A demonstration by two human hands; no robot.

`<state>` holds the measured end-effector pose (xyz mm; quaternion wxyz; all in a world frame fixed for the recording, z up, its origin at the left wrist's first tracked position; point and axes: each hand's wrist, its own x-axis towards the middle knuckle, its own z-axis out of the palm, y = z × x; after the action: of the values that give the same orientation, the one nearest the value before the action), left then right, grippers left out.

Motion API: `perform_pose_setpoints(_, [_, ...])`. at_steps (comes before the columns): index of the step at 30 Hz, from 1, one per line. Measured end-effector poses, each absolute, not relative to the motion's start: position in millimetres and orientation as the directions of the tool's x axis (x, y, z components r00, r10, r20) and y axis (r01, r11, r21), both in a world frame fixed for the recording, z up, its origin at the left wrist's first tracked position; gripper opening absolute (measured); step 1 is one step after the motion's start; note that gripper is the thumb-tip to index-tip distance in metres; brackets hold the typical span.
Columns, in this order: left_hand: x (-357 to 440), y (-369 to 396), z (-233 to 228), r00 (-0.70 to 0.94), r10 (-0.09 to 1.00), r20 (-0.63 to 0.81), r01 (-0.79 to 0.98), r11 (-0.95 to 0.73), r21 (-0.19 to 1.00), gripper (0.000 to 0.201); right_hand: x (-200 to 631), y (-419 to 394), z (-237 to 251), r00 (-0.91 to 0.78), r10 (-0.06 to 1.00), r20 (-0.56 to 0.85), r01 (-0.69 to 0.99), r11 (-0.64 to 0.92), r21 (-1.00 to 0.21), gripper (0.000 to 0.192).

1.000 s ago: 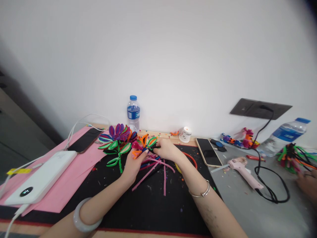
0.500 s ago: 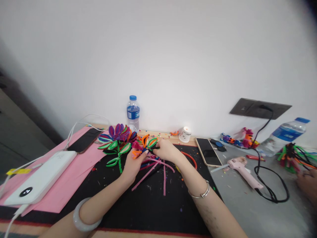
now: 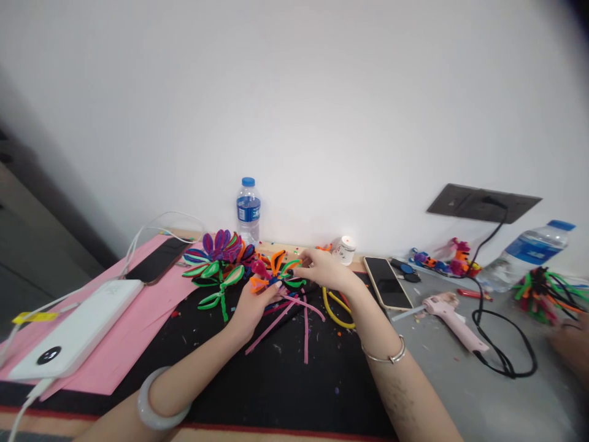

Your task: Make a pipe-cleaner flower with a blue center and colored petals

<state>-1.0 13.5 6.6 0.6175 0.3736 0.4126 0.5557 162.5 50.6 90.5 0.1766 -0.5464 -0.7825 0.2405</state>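
Observation:
My left hand [image 3: 251,307] is closed around the base of a pipe-cleaner flower [image 3: 277,263] with orange, green and blue looped petals and a pink part at its left. My right hand [image 3: 326,269] has its thumb and fingertips on the outer end of a green-and-orange petal loop. Below the hands, pink pipe cleaners [image 3: 305,334] lie spread on the black mat [image 3: 285,393]. Just left of my left hand lie finished-looking pipe-cleaner flowers with purple petals [image 3: 218,244] and green leaves [image 3: 223,285]. The left fingertips are partly hidden behind the flower.
Yellow pipe cleaners [image 3: 338,313] lie under my right wrist. A water bottle [image 3: 248,212] and paper cup [image 3: 344,250] stand by the wall. Rightward are a phone [image 3: 388,282], a pink glue gun [image 3: 455,322] with its cord, and another person's hand [image 3: 570,341]. A power bank [image 3: 76,328] lies left.
My right hand has moved right and slightly up, from the flower's middle to a petal's outer end. The orange and green petals stand more spread. My left hand has barely moved.

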Motion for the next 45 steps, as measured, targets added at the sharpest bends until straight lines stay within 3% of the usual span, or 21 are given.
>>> perform_pose_setpoints(5, [1,12,3,0.120,0.989,-0.088,-0.313,0.122,0.942,0.031,166,53,90,-0.467,0.882,-0.066,0.754,0.358,-0.550,0.011])
perform_pose_setpoints(9, [1,10,4,0.148,0.985,-0.087,-0.296,0.129,0.946,0.032,166,55,87,-0.480,0.876,-0.055,0.761,0.384,-0.523,0.014])
perform_pose_setpoints(17, [2,9,5,0.174,0.980,-0.092,-0.214,0.129,0.968,0.034,170,57,88,-0.450,0.866,-0.215,0.810,0.295,-0.506,0.015])
perform_pose_setpoints(26, [2,9,3,0.197,0.974,-0.111,-0.186,0.148,0.971,0.029,171,58,89,-0.467,0.832,-0.298,0.810,0.268,-0.522,0.014])
perform_pose_setpoints(34, [0,9,7,0.236,0.961,-0.144,-0.155,0.183,0.971,0.025,174,58,89,-0.534,0.835,-0.133,0.726,0.372,-0.578,0.018])
perform_pose_setpoints(38, [0,9,8,0.264,0.952,-0.154,-0.149,0.198,0.969,0.023,171,59,88,-0.534,0.845,-0.005,0.712,0.447,-0.541,0.016])
perform_pose_setpoints(45, [1,8,8,0.274,0.949,-0.157,-0.153,0.204,0.967,0.024,167,57,87,-0.529,0.848,-0.023,0.723,0.436,-0.536,0.013])
